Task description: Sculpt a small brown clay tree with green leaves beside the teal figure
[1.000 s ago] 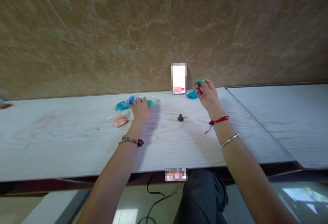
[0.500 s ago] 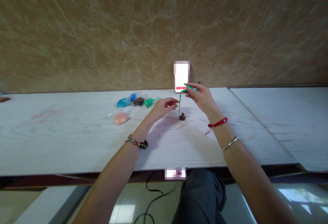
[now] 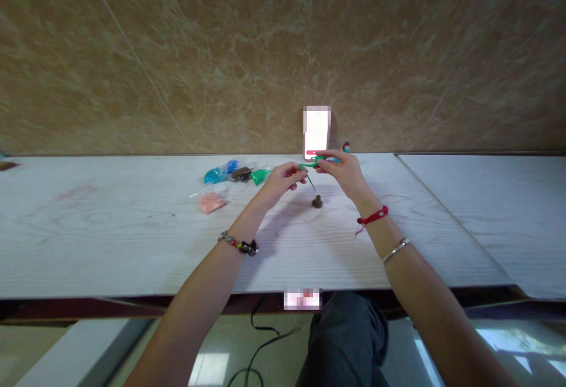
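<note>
A thin green strand, soft and clay-like [image 3: 309, 166], stretches between my two hands above the table. My left hand [image 3: 283, 182] pinches it near its middle, and a loose tail hangs down from those fingertips. My right hand [image 3: 342, 170] is closed on the thicker green end, in front of the phone. Below the strand a small brown piece [image 3: 317, 201], with a wide base and a narrower upright top, stands on the table. Left of my left hand lies a clear bag with a green lump [image 3: 260, 176].
More clear bags lie at the left, holding a blue lump [image 3: 215, 175], a brown lump [image 3: 241, 174] and a pink lump [image 3: 211, 202]. A lit phone [image 3: 316, 130] leans on the marbled wall. A small figure [image 3: 346, 147] stands behind my right hand. The white table [image 3: 110, 245] ends at my knees.
My left hand has risen slightly and taken hold of the strand. My right hand has lowered a little. The strand's lower end has lifted off beside the brown piece and now swings free.
</note>
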The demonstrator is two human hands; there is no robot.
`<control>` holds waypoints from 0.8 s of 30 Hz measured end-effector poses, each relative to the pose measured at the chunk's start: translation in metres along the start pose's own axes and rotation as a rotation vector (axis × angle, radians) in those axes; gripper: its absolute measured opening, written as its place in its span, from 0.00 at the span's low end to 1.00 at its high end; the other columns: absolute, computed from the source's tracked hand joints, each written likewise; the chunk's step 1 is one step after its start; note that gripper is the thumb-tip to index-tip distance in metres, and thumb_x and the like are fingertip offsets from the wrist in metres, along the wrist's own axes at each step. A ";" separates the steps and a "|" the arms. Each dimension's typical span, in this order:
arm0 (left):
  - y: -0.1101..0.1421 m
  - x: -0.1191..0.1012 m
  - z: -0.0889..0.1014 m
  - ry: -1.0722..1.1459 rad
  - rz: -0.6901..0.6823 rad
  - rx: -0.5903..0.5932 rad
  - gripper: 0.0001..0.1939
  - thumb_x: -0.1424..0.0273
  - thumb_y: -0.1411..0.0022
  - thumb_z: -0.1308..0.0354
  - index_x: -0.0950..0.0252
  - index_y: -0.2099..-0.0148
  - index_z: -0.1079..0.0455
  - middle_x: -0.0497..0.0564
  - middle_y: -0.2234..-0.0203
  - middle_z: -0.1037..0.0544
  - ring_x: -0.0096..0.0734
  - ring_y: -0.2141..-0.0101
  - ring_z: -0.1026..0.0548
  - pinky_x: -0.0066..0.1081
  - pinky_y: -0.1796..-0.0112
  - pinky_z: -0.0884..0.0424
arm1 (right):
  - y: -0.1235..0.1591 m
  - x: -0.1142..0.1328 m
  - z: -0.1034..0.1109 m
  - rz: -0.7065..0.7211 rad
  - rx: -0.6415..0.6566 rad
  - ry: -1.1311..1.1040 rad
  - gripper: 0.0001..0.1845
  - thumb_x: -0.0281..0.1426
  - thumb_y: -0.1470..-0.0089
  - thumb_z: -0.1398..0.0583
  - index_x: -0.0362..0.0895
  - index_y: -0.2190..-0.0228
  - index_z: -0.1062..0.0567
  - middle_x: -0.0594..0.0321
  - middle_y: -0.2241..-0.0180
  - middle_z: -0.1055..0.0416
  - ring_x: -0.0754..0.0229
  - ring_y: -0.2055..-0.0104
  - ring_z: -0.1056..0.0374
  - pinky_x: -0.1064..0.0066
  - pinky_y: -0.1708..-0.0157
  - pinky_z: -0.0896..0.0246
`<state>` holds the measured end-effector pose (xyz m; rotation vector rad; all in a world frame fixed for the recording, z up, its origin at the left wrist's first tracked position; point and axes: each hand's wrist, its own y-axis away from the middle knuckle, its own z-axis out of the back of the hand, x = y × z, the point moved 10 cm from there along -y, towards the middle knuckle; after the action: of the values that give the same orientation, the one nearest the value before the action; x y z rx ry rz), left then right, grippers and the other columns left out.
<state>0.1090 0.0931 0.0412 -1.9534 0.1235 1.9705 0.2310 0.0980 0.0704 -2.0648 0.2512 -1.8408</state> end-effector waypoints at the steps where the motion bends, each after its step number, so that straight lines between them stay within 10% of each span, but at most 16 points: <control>1: 0.000 0.001 0.004 0.048 0.009 -0.031 0.10 0.65 0.54 0.40 0.65 0.70 0.34 0.45 0.79 0.32 0.21 0.75 0.34 0.22 0.78 0.45 | 0.000 0.000 -0.001 0.013 0.019 0.059 0.15 0.31 0.65 0.35 0.42 0.70 0.27 0.64 0.70 0.31 0.66 0.71 0.32 0.68 0.64 0.33; 15: 0.001 0.012 0.023 -0.030 0.048 -0.238 0.15 0.62 0.60 0.38 0.65 0.77 0.40 0.42 0.82 0.37 0.19 0.79 0.40 0.22 0.78 0.46 | 0.007 -0.021 -0.029 0.090 0.032 0.624 0.13 0.29 0.65 0.35 0.42 0.71 0.28 0.63 0.73 0.32 0.63 0.72 0.34 0.67 0.68 0.36; 24: 0.003 0.008 0.033 -0.086 0.067 -0.294 0.11 0.64 0.51 0.43 0.65 0.72 0.39 0.47 0.74 0.28 0.23 0.73 0.30 0.21 0.77 0.45 | 0.000 -0.040 -0.009 -0.181 -0.042 0.136 0.10 0.23 0.53 0.46 0.44 0.65 0.31 0.71 0.79 0.33 0.70 0.79 0.33 0.77 0.78 0.35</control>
<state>0.0771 0.1020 0.0337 -2.0575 -0.1324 2.2183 0.2171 0.1116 0.0349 -2.0524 0.1425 -2.1039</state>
